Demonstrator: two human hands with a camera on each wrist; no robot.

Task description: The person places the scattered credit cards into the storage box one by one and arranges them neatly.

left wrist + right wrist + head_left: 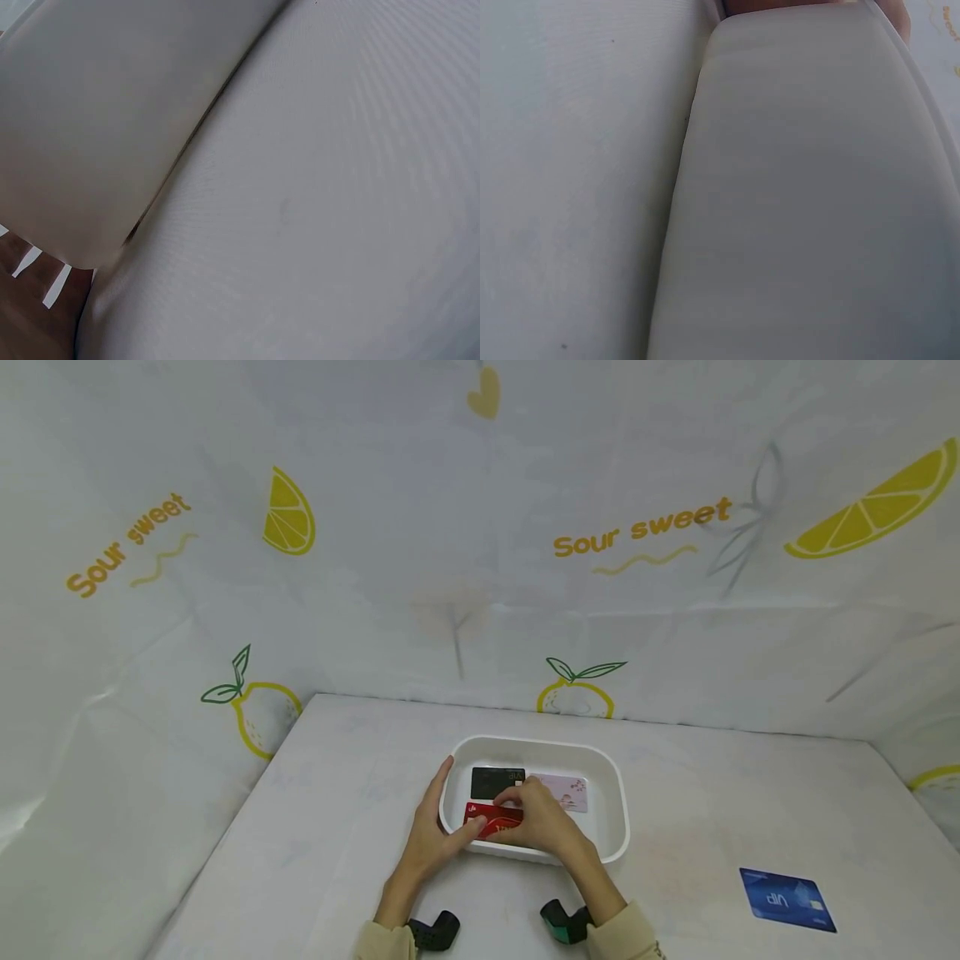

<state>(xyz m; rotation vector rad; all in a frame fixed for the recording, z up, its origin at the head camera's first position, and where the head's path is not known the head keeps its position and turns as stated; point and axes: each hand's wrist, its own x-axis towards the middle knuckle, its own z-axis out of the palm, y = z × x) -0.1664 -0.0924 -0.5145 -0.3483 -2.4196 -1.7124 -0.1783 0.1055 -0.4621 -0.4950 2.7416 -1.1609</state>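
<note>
A white plastic tray (611,814) holds a black VIP card (491,782), a pink flowered card (566,792) and a red card (480,811). My left hand (429,839) holds the tray at its left end, fingers along the outside and thumb over the near rim by the red card. Over the tray's near side, my right hand (542,818) pinches the red card between thumb and curled fingers, covering its right part. In the left wrist view, fingers (37,300) lie against the tray's end. The right wrist view is mostly filled by the tray's outer wall (802,187).
A blue VIP card (787,900) lies on the white table (315,860), right of the tray. Dark straps or devices (437,932) sit at both wrists. Behind the table hangs a white sheet (412,527) printed with lemons.
</note>
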